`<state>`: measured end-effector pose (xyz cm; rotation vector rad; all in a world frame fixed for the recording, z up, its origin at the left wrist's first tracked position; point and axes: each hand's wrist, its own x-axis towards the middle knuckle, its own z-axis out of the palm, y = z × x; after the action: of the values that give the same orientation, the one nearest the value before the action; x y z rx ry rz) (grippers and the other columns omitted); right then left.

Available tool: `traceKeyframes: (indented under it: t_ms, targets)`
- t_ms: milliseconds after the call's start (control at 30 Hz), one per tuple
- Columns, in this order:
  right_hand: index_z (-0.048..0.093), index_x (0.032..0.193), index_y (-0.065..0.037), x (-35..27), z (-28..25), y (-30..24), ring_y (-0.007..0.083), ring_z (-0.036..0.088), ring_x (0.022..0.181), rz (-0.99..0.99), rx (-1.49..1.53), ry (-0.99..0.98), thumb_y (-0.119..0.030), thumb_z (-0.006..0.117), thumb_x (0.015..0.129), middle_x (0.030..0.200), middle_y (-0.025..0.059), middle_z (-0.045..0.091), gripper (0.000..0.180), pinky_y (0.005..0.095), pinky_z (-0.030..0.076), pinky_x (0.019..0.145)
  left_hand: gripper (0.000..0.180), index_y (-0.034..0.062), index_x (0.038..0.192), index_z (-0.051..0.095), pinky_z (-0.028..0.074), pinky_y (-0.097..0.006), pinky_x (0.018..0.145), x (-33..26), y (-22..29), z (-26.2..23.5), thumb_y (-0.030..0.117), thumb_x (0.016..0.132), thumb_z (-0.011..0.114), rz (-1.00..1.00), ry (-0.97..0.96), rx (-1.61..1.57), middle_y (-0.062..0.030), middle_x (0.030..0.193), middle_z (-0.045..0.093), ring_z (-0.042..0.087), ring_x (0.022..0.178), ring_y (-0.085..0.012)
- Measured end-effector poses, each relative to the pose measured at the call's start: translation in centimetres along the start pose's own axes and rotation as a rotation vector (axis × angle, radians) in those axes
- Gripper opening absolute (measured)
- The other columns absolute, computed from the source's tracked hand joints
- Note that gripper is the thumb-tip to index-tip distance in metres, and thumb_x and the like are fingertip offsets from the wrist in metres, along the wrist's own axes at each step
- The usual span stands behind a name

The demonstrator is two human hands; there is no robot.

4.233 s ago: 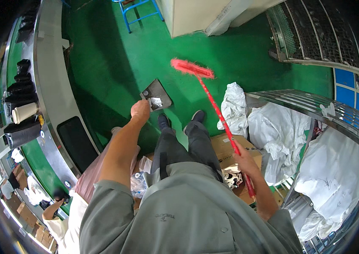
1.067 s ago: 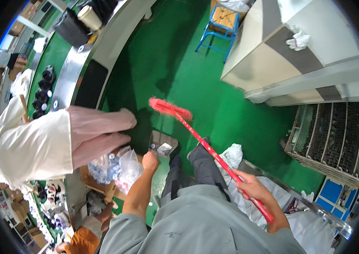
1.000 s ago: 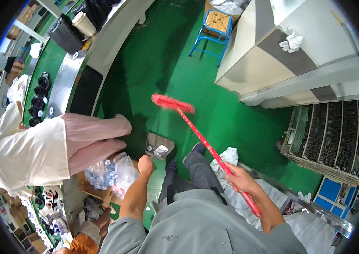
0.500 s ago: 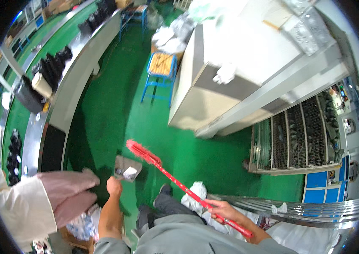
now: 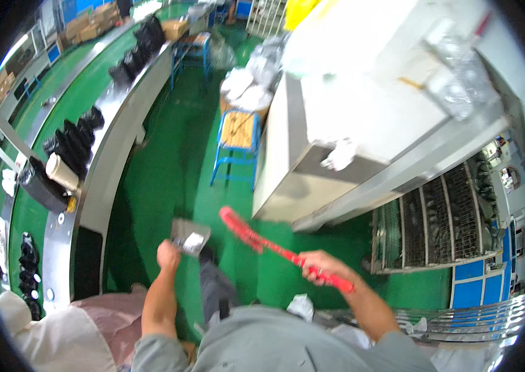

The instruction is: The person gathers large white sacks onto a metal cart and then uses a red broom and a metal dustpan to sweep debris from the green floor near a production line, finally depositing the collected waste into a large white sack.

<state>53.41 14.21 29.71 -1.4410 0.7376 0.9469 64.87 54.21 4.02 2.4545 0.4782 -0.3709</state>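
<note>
dustpan [image 5: 189, 236]: grey, flat, square-ish pan held out low over the green floor [image 5: 169, 155], at about 11 o'clock from the person's body; a pale scrap of litter sits in it, tilt hard to judge.
broom [image 5: 275, 247]: red, long thin handle, red brush head at its far end; head lies just right of the dustpan, near it but apart, pointing to 10 o'clock.
left hand [image 5: 168, 254]: grip closed around the dustpan's near edge or handle, arm stretched forward.
right hand [image 5: 319, 265]: fingers wrapped fully round the broom handle near its lower end.
risk 1: the scrap could slide out if the pan tips, since it is carried one-handed at arm's length.
risk 2: the brush head could knock the pan rim and spill it, the two being so close.
risk 3: the blue stool [image 5: 236, 146] at 12 o'clock stands in the aisle; the long handle could catch it or the white cabinet [image 5: 361, 118] at 1 o'clock.
risk 4: the conveyor worktop [image 5: 110, 146] at 10 o'clock, carrying black shoes, narrows the aisle; a person in pink and white at 8 o'clock is close by the left elbow.
</note>
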Motion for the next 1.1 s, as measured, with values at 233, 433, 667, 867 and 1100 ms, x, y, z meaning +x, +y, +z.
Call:
traceKeyframes:
  t_ms: [233, 433, 667, 867, 1100]
  targets:
    - [0.045, 0.129, -0.004, 7.8, 0.4, -10.9, 0.0101, 0.055, 0.049, 0.059, 0.173, 0.017, -0.014, 0.053, 0.085, 0.073, 0.0046, 0.059, 0.045, 0.0221, 0.041, 0.034, 0.023, 0.0030, 0.080, 0.066, 0.053, -0.043, 0.078, 10.3, 3.7, 2.5, 0.023, 0.084, 0.057, 0.105, -0.029, 0.113, -0.0207, 0.086, 0.067, 0.066, 0.084, -0.0355]
    - [0.054, 0.119, -0.005, 12.4, 0.7, -20.4, 0.0127, 0.059, 0.050, -0.096, 0.340, -0.133, -0.042, 0.045, 0.094, 0.069, 0.0037, 0.061, 0.046, 0.0231, 0.042, 0.036, 0.023, 0.0007, 0.089, 0.062, 0.054, -0.042, 0.078, 17.5, 3.3, 6.1, 0.021, 0.087, 0.051, 0.061, -0.144, 0.242, -0.0202, 0.090, 0.067, 0.066, 0.086, -0.0342]
    - [0.061, 0.100, -0.010, 19.9, -4.0, -30.9, 0.0103, 0.043, 0.038, -0.159, 0.323, 0.102, -0.057, 0.043, 0.091, 0.055, -0.0019, 0.050, 0.051, 0.0238, 0.026, 0.034, 0.026, -0.0013, 0.090, 0.064, 0.052, -0.044, 0.081, 21.6, 6.8, 6.9, 0.020, 0.085, 0.051, 0.018, -0.213, 0.183, -0.0227, 0.094, 0.066, 0.064, 0.094, -0.0368]
    - [0.057, 0.100, -0.012, 24.7, -7.8, -32.5, 0.0127, 0.039, 0.046, -0.247, 0.723, 0.215, -0.047, 0.042, 0.091, 0.058, -0.0013, 0.045, 0.039, 0.0269, 0.028, 0.042, 0.029, -0.0013, 0.085, 0.063, 0.050, -0.044, 0.083, 23.0, 8.6, 6.5, 0.026, 0.086, 0.052, 0.118, -0.171, 0.202, -0.0241, 0.094, 0.065, 0.063, 0.093, -0.0368]
    - [0.053, 0.088, -0.011, 26.6, -12.6, -31.7, 0.0208, 0.051, 0.049, -0.611, 1.031, 0.234, -0.050, 0.042, 0.090, 0.059, 0.0050, 0.054, 0.041, 0.0335, 0.042, 0.043, 0.021, 0.0038, 0.087, 0.062, 0.050, -0.046, 0.079, 22.6, 11.2, 5.7, 0.023, 0.084, 0.054, 0.016, -0.162, 0.150, -0.0216, 0.094, 0.065, 0.063, 0.093, -0.0382]
